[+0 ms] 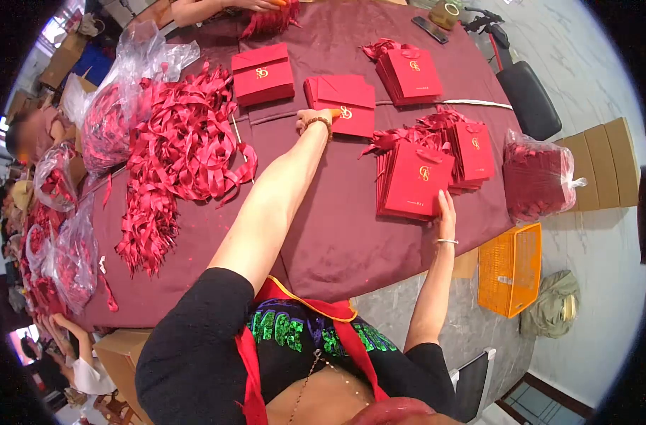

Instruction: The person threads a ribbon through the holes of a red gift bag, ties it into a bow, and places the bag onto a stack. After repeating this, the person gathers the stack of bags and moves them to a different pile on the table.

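My left hand (314, 119), with a beaded bracelet at the wrist, grips the near left corner of a stack of flat red paper bags (355, 117). An orange cover shows on one finger beside the gold print. My right hand (445, 214), wearing a light bracelet, rests with fingers stretched against the near right edge of another stack of red gift bags (420, 180), which have ribbon handles. Behind it lies a second stack of handled bags (473, 150). One more flat stack (263, 74) lies to the left of the bags under my left hand.
A large heap of red ribbons (184, 138) covers the table's left side, near clear plastic sacks (110, 131). Another handled stack (411, 74) and a phone (430, 30) lie farther back. A wrapped bundle (539, 177) and orange crate (508, 273) are at right. A co-worker's arm (202, 10) reaches in.
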{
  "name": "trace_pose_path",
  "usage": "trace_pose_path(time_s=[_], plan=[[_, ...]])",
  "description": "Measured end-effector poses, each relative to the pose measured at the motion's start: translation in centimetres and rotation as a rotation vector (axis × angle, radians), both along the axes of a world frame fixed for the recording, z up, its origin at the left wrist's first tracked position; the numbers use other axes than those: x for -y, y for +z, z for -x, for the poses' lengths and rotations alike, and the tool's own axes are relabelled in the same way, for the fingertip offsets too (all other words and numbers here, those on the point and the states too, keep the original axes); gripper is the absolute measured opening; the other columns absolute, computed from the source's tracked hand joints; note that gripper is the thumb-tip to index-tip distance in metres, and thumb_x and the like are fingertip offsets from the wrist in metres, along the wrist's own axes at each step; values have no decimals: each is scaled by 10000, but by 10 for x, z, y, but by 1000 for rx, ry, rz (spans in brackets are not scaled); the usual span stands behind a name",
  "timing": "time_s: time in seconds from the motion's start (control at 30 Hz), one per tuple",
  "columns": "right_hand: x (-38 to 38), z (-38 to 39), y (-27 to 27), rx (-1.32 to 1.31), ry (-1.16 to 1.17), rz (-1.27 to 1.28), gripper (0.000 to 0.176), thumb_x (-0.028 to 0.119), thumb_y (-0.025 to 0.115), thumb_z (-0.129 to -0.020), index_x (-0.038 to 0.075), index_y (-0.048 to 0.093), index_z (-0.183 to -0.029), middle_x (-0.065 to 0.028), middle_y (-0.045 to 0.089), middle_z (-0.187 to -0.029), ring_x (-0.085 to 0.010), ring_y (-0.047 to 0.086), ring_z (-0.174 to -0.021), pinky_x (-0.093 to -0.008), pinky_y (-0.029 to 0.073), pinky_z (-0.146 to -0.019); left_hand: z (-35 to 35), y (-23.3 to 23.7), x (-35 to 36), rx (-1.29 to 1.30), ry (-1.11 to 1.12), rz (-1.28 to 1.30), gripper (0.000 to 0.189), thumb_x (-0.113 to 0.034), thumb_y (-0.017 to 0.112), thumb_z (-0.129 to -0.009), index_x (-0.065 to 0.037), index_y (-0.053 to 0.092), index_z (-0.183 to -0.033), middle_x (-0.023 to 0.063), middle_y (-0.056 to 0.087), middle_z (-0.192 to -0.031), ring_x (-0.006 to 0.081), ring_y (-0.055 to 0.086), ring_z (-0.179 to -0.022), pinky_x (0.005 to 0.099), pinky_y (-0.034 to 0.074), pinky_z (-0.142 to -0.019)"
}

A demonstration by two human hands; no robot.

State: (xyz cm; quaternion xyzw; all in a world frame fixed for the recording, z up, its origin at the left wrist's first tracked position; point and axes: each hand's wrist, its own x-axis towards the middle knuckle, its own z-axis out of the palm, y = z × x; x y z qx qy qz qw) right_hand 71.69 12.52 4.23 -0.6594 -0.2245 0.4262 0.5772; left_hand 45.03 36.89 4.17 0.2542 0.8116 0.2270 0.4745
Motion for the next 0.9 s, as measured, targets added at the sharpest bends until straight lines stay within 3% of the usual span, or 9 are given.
trace_pose_path(time_s=[0.1,0.2,0.33,0.5,0.63,0.7,0.77,0.8,0.9], plan=[[10,3,9,45,26,97,550,345,587,-826,39,437,-1257,-10,545,-1084,-49,479,-841,-204,370,-652,0,-63,-33,-52,117,-155,617,-259,840,-492,64,592,-955,138,638,-942,213,612,-824,350,485,-736],[16,6,5,82,-4,24,526,383,551,-841,91,438,-1264,36,546,-1036,-1,416,-740,-184,274,-554,2,-113,-61,173,134,-154,509,-182,812,-525,69,607,-918,142,636,-937,217,612,-817,339,474,-746],[23,6,-5,13,-3,-25,532,441,512,-843,120,442,-1261,33,521,-1117,-52,461,-880,-217,333,-680,-9,-41,-27,4,101,-178,397,-115,763,-574,60,613,-897,151,640,-925,241,616,-804,325,469,-746],[39,4,-9,-38,-61,-49,549,475,505,-837,120,449,-1252,5,485,-1193,-120,463,-1037,-286,354,-825,-2,-32,-7,369,-22,-402,303,-53,738,-597,40,611,-856,131,639,-800,225,625,-653,330,507,-555],[65,22,1,580,-268,-226,368,240,543,-867,20,505,-1159,-58,532,-1052,-114,491,-870,-270,400,-751,39,2,62,579,-69,-685,352,-8,727,-641,11,544,-941,100,626,-879,188,613,-771,309,500,-711],[84,49,22,746,-232,-255,293,218,523,-884,7,533,-1088,-68,570,-944,-130,532,-823,-241,429,-726,75,0,96,416,-127,-918,475,-136,800,-604,8,466,-909,101,600,-816,180,588,-712,316,482,-623],[92,87,28,351,-63,-344,278,226,503,-894,18,534,-1076,-58,572,-910,-111,524,-746,-221,431,-663,124,20,142,-154,-377,-1041,441,-169,784,-642,-40,455,-907,104,587,-840,194,578,-765,320,462,-636],[90,112,31,158,83,-338,314,271,449,-919,24,510,-1103,-69,570,-888,-113,521,-705,-209,427,-637,144,44,172,-40,-419,-955,397,-105,746,-640,-74,454,-908,103,578,-904,237,563,-841,340,432,-705],[69,173,12,-362,440,-227,550,407,423,-904,76,291,-1323,-111,483,-1139,-159,549,-865,-233,449,-705,214,41,220,-558,-856,-1511,347,-97,658,-609,-110,449,-886,74,562,-1045,285,507,-971,421,363,-827]])
